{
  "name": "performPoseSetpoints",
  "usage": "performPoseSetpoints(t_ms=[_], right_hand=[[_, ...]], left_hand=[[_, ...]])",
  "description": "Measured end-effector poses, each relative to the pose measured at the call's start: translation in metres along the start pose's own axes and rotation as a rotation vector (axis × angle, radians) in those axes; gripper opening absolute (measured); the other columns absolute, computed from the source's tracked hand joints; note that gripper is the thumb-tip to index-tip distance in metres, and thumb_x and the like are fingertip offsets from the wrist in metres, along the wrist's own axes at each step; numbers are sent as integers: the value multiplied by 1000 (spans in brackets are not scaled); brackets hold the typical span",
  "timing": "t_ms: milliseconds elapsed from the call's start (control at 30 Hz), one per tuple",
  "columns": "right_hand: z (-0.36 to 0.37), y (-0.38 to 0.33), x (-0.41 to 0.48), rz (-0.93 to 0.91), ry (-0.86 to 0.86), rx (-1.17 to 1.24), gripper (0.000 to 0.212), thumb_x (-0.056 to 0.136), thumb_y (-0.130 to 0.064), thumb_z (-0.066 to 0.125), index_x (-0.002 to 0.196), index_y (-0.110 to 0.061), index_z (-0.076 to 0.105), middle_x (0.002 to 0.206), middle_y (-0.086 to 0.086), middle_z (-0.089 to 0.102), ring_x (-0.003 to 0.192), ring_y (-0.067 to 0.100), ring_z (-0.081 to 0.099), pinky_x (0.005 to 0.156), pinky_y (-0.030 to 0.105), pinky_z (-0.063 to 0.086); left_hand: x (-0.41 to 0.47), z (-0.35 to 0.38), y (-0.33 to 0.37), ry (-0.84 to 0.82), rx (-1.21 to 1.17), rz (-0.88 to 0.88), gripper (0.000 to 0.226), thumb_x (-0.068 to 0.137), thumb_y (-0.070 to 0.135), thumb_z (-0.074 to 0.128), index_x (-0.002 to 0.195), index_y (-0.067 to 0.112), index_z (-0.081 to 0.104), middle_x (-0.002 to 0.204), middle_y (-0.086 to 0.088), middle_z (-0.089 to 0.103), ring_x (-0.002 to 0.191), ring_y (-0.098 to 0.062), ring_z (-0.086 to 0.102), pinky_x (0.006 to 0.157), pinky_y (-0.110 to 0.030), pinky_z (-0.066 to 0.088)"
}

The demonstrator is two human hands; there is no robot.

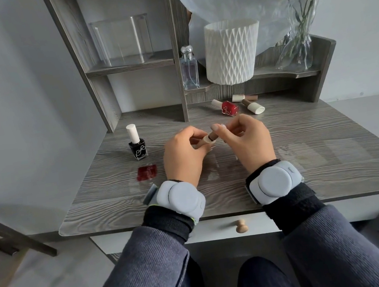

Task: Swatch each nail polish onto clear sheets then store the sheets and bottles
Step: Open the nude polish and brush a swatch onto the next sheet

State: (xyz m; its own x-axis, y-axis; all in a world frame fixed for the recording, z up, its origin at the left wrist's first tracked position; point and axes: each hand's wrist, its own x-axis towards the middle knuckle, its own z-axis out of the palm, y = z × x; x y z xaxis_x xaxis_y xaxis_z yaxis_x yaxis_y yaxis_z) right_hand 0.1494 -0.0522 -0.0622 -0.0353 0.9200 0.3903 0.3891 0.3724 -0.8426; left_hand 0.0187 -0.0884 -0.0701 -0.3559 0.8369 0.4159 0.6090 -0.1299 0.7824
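Brown slim nail polish tube (209,138) is being gripped at both ends by closed left-hand fingers (197,140) and right-hand fingers (218,127) above the grey wood-grain tabletop (305,130).

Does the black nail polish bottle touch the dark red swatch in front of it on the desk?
Apart. The head view shows the black nail polish bottle standing upright, with a strip of bare desk between its base and the dark red swatch.

Two polish bottles (137,144) (227,108), three tubes (210,138) (253,105) (243,97)

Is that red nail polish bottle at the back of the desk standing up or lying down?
Lying down. The red bottle rests on its side on the desk, its white cap pointing left, beside two other tipped bottles.
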Motion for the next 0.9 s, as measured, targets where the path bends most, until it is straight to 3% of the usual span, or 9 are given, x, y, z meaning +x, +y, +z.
performPoseSetpoints(t_ms=[267,500,667,900], right_hand=[[1,0,0,-66,49,34,13,88,-26,67,87,-13,66,80,-3,70,73,15,64,70,41,55],[0,-1,0,-61,83,58,7,89,-26,64,85,-21,61,78,-2,71,71,14,64,69,41,55],[-2,-4,-2,-60,101,75,15,88,-28,64,78,-33,54,80,-3,71,73,11,63,72,38,55],[-2,-3,-2,-55,128,147,5,87,-26,61,84,-23,58,82,-1,71,65,7,54,64,31,48]], left_hand=[[0,-1,-1,-3,-18,-10,14,74,22,79,85,21,71,80,5,71,77,-11,66,74,-38,54],[1,-1,-2,17,15,-26,13,74,26,78,85,23,72,82,5,72,80,-12,65,75,-38,53],[1,0,-4,31,1,-52,13,74,27,78,85,22,73,78,5,71,76,-11,66,72,-38,54],[4,1,-8,43,24,-83,15,76,24,76,90,20,73,84,3,72,82,-15,67,75,-38,53]])
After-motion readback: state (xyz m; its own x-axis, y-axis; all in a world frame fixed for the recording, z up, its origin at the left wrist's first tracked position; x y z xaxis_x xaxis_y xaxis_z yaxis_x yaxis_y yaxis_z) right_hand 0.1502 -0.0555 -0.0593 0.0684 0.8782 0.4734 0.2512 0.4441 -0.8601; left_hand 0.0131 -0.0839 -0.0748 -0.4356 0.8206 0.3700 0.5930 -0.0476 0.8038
